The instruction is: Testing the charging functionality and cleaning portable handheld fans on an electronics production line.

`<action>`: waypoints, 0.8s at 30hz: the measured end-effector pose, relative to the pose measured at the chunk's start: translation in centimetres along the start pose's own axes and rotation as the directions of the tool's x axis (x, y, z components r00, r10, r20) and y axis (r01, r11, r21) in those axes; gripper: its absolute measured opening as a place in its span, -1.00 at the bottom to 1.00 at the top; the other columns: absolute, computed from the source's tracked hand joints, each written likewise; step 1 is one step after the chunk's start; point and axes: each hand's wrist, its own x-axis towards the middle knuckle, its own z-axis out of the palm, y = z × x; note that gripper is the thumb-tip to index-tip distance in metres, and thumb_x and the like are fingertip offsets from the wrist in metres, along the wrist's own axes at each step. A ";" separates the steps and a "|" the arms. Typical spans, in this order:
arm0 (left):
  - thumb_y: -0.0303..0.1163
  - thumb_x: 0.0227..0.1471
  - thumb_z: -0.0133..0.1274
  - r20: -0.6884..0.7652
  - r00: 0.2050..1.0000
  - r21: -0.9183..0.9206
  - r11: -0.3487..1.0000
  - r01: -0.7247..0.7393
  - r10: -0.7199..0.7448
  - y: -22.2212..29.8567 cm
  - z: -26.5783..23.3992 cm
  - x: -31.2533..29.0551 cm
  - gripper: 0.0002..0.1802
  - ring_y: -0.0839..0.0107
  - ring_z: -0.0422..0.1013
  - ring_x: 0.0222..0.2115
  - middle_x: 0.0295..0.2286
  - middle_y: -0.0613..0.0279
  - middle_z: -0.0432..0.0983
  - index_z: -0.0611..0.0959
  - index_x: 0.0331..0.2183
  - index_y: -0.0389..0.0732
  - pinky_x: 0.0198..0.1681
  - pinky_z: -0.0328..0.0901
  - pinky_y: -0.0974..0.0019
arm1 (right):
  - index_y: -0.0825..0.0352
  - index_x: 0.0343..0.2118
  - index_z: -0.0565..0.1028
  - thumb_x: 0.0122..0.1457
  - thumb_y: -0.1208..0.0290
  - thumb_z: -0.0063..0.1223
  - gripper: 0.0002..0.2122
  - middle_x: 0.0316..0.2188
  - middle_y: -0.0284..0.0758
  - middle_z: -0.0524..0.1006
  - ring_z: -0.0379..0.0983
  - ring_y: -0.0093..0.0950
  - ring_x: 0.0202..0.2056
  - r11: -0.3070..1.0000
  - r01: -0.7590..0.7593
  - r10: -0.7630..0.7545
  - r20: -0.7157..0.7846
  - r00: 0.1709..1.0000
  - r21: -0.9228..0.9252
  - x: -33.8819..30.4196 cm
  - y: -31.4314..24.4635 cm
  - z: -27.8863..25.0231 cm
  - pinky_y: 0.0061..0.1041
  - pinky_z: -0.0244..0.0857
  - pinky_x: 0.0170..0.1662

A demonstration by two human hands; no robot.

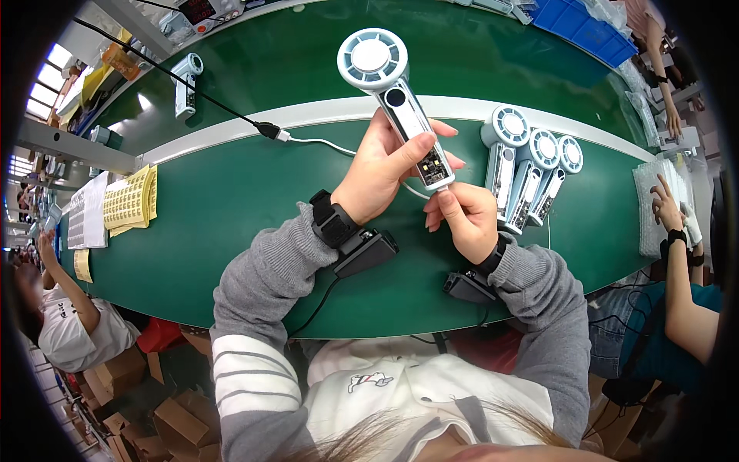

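Note:
My left hand (376, 165) is wrapped round the handle of a light-blue handheld fan (396, 108), held up over the green table. The fan's round head points away from me, and a circuit board shows in the lower handle. At the handle's bottom end, my right hand (466, 219) pinches the small plug of a white cable (327, 143), touching the fan's base. Whether the plug is fully in cannot be made out. This cable joins a black cable (268, 129) at the left. Several similar fans (526, 181) lie together right of my hands.
Another fan (185, 85) lies on the far-left surface beyond the white ledge (331, 112). Yellow label sheets (131, 202) rest at the table's left. Bubble wrap (654, 208) sits at the right edge, near a co-worker's hand (667, 204). A blue bin (585, 31) stands far right.

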 end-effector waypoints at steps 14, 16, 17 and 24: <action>-0.54 -0.09 0.04 -0.102 0.951 0.275 0.927 -0.253 0.290 -0.5 0.0 0.0 -0.49 0.34 0.42 -0.32 -0.35 0.13 0.36 0.11 -0.16 -0.23 -0.25 0.34 0.30 | 0.46 -0.61 0.38 0.21 0.31 -0.25 -0.65 -0.75 -0.33 0.37 0.28 -0.60 -0.71 0.959 -0.204 0.222 -0.075 0.972 0.197 0.5 0.2 0.1 -0.68 0.16 -0.62; -0.46 -0.06 0.02 -0.085 0.986 0.231 0.965 -0.121 0.144 0.0 -0.2 0.0 -0.55 0.25 0.40 -0.27 -0.30 0.10 0.37 0.17 -0.17 -0.26 -0.20 0.32 0.23 | 0.46 -0.61 0.39 0.20 0.31 -0.25 -0.65 -0.75 -0.34 0.37 0.28 -0.60 -0.71 0.979 -0.143 0.153 -0.063 0.986 0.148 0.4 0.1 0.2 -0.68 0.16 -0.63; -0.42 -0.05 0.02 -0.064 0.994 0.197 0.977 -0.078 0.092 0.2 -0.4 -0.1 -0.57 0.20 0.40 -0.25 -0.28 0.09 0.38 0.20 -0.18 -0.27 -0.17 0.30 0.20 | 0.47 -0.61 0.39 0.20 0.31 -0.25 -0.65 -0.75 -0.34 0.38 0.28 -0.61 -0.72 0.986 -0.118 0.126 -0.062 0.990 0.122 0.3 0.0 0.2 -0.68 0.16 -0.63; -0.38 -0.06 0.02 -0.135 0.990 0.337 0.941 0.018 0.030 0.2 -0.6 -0.1 -0.59 0.39 0.35 -0.27 -0.26 0.14 0.38 0.29 -0.17 -0.29 -0.20 0.26 0.30 | 0.47 -0.62 0.41 0.20 0.31 -0.23 -0.64 -0.76 -0.34 0.39 0.29 -0.62 -0.72 0.996 -0.079 0.080 -0.027 0.996 0.051 0.1 -0.5 0.5 -0.69 0.17 -0.63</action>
